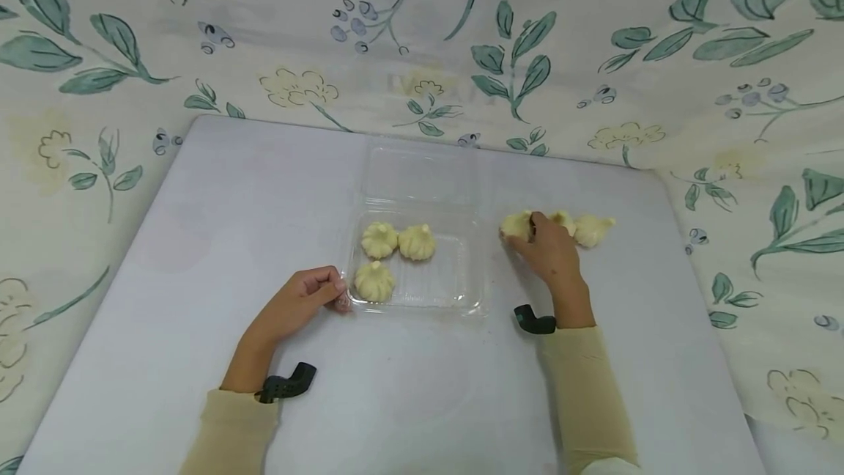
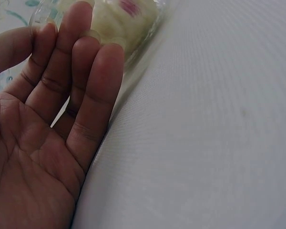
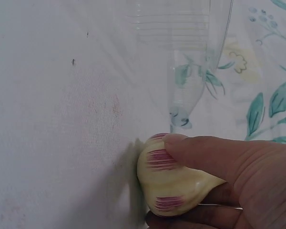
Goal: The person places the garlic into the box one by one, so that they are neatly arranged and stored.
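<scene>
A clear plastic clamshell container (image 1: 448, 270) lies with its lid spread back on the table. Inside its left half are three pale yellow garlic bulbs (image 1: 375, 282). At the container's front left corner, my left hand (image 1: 300, 303) pinches the rim between thumb and fingers. My right hand (image 1: 550, 251), to the right of the container, grips a garlic bulb (image 3: 162, 179) with purple streaks; thumb on one side, fingers on the other. That bulb is at the table surface. Beside this hand are another garlic bulb (image 1: 593, 230) and one partly hidden behind the fingers (image 1: 535, 229).
The white table (image 1: 422, 394) carries the container and the bulbs. Behind it hangs a floral cloth (image 1: 422, 42), which also shows at both sides. A black wrist camera (image 1: 286, 383) sits on the left wrist, another black camera (image 1: 534, 319) on the right.
</scene>
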Demonstrator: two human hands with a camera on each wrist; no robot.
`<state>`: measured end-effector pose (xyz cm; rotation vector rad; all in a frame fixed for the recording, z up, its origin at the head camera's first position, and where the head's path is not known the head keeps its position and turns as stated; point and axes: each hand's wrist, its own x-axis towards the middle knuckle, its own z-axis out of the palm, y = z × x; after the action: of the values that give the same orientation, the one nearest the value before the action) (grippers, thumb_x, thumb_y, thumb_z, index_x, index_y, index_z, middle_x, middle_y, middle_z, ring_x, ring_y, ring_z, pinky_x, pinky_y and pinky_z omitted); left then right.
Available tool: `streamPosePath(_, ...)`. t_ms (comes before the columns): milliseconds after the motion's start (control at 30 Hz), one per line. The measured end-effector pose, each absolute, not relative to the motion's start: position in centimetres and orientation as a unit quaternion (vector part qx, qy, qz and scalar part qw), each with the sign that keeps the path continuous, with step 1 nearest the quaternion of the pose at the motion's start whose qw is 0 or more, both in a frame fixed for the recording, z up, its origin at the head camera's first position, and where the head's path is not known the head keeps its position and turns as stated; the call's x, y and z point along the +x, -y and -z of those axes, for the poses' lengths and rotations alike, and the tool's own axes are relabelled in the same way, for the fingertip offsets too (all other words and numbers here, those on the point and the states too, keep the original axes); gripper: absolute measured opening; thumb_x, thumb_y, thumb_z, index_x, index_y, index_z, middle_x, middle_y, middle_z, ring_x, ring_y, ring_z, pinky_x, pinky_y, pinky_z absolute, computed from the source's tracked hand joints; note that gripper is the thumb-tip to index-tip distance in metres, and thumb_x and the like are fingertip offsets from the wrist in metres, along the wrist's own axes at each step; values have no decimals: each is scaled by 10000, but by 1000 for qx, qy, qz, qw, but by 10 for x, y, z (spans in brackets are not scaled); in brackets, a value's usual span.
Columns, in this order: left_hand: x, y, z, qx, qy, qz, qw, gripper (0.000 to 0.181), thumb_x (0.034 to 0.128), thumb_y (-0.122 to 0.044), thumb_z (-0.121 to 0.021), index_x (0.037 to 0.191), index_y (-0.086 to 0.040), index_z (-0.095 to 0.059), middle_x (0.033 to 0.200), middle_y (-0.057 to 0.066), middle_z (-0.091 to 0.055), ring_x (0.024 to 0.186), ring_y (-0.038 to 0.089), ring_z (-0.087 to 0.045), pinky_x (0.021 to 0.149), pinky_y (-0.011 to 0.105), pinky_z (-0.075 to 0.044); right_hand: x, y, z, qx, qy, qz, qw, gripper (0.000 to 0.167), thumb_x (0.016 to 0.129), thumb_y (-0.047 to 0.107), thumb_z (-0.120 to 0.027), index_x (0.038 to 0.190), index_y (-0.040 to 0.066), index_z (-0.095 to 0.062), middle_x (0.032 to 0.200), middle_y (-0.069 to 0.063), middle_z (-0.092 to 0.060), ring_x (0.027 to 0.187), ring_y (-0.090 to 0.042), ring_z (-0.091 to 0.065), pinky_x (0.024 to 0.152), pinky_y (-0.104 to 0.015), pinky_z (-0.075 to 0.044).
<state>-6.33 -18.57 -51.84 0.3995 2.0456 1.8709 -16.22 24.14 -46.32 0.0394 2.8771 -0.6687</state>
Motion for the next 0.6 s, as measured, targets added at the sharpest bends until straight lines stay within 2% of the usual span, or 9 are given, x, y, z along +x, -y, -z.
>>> streamPosePath(267,-62,186,518,144,-715,-663,167,234,1085,-84,-557,874,-9,-627,851,124,-706,829,217,-709,793,312,-596,-159,-241,466,24,-964,250,91,731,992,386,-708,1489,-92,-463,1290,-281,-633,1052,-375,-615,906,-549,-527)
streamPosePath(400,-63,186,518,147,-715,-663,166,229,1085,-80,-554,882,-6,-628,852,122,-700,832,220,-705,796,312,-594,-157,-241,466,34,-961,259,93,736,997,381,-693,1508,-88,-447,1404,-299,-581,1210,-429,-596,1000,-582,-498)
streamPosePath(500,-63,186,518,144,-716,-662,169,227,1086,-91,-559,891,-2,-633,854,120,-701,834,215,-704,798,311,-593,-156,-242,466,41,-959,263,97,737,999,365,-688,1520,-89,-432,1448,-302,-551,1286,-449,-560,1044,-593,-473)
streamPosePath(600,-62,186,518,140,-718,-660,172,229,1087,-92,-556,896,10,-630,860,126,-703,836,216,-706,800,308,-592,-155,-241,465,39,-958,267,99,731,999,348,-690,1523,-89,-428,1450,-299,-551,1291,-446,-558,1048,-589,-471)
